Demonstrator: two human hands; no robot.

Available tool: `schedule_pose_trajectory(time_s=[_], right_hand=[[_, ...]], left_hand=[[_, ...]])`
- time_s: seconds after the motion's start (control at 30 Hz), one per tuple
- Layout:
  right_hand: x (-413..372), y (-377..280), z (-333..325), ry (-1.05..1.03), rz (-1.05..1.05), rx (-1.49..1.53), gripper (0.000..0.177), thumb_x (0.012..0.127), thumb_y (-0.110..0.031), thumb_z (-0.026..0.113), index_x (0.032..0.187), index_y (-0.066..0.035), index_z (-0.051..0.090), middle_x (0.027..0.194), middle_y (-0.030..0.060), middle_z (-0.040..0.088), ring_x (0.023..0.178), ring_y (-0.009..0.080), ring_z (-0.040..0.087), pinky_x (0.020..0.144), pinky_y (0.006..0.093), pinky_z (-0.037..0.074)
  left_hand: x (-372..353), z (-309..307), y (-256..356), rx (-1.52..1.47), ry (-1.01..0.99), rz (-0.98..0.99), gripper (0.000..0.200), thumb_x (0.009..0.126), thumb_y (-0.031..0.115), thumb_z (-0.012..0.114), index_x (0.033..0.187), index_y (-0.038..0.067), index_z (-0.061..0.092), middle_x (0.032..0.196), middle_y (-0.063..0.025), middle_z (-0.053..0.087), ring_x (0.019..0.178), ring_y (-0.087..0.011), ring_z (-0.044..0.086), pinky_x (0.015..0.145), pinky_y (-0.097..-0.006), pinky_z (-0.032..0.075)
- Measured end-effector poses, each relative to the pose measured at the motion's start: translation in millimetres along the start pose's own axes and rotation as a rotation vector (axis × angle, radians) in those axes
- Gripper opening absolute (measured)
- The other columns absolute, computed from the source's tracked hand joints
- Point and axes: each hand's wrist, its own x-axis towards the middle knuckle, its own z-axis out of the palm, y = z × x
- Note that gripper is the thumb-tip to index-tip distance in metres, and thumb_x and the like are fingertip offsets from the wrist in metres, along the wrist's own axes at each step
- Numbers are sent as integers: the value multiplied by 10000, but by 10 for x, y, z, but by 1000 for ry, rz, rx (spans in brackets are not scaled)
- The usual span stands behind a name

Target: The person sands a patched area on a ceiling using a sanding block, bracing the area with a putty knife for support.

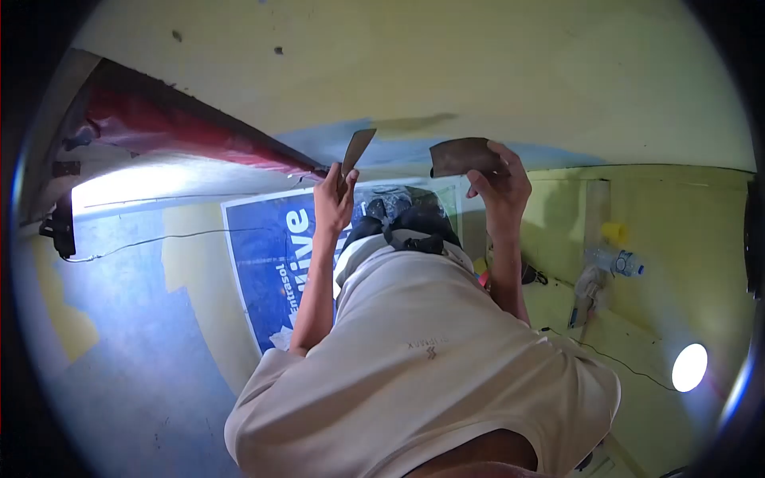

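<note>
My left hand (pixel 333 197) is closed around the lower end of a flat brown strip (pixel 359 149), which sticks up above the thumb and widens toward its tip. What kind of thing the strip is, I cannot tell. In my right hand (pixel 502 191), a curved dark brown sheet of sandpaper (pixel 462 156) is pinched between thumb and fingers, its free end pointing left. Both hands are raised in front of my body, apart from each other. Just beyond them is the yellowish wall (pixel 494 88), with a blue-grey patch near the sandpaper.
A red-covered beam (pixel 175 127) slants along the upper left beside a bright light. Below lies a blue printed banner (pixel 263 279). To the right are a plastic bottle (pixel 618 261), a yellow object (pixel 614 232) and a lit round lamp (pixel 689 367) with a cable.
</note>
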Motion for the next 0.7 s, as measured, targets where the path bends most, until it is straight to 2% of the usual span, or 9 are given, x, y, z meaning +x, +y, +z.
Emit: schedule_pose_trajectory(time_s=[0.13,0.17,0.27,0.3,0.43,0.57,0.67,0.7], right_hand=[[41,-92,34,-11,23,10,666,814,95,748,1407,5,459,926,116,696,708,104,628,565,260,543],[29,-113,26,-7,21,8,696,813,95,750,1427,1,435,932,123,699,707,105,627,565,258,540],[25,-50,27,-11,63,50,733,821,88,744,1462,-4,401,953,123,707,708,100,626,565,248,527],[12,-37,29,-29,90,37,737,822,84,746,1466,-4,400,957,120,709,708,97,626,564,245,525],[-2,-14,34,-81,159,-2,746,823,67,758,1477,-10,406,969,107,714,705,91,625,565,239,519],[-60,57,78,-78,188,-6,718,822,41,778,1457,-29,451,955,95,705,688,89,625,569,236,519],[-19,56,94,-77,192,-18,707,820,45,775,1450,-27,461,949,88,697,680,87,616,567,236,518],[-14,53,81,-68,197,-29,704,820,48,773,1448,-25,463,947,86,694,677,86,613,566,236,518]], left_hand=[[-31,34,-107,-93,21,-101,393,1015,330,609,863,0,460,583,-130,357,597,-146,293,496,-338,314],[-54,25,-159,-43,-24,-163,370,1020,314,603,910,-29,523,623,-46,363,631,-111,325,527,-313,307],[-31,-16,19,53,-1,-48,376,1011,314,608,869,-1,460,587,-173,395,577,-247,276,504,-353,346],[-29,3,-42,37,3,-47,373,1008,315,609,872,1,460,589,-189,411,592,-292,261,507,-359,352],[-12,35,-3,-17,-6,-98,360,1008,296,612,865,5,457,582,-165,377,567,-229,277,495,-345,339],[18,21,79,-11,-1,-11,345,1007,277,610,858,2,465,568,-148,366,558,-207,284,485,-351,320],[-8,124,-325,-72,-16,-66,334,1017,292,606,916,-21,543,623,-12,323,621,-99,304,511,-295,278],[-11,89,-247,-41,-50,-107,340,1017,296,605,915,-20,534,645,-2,319,633,-94,300,517,-290,271]])
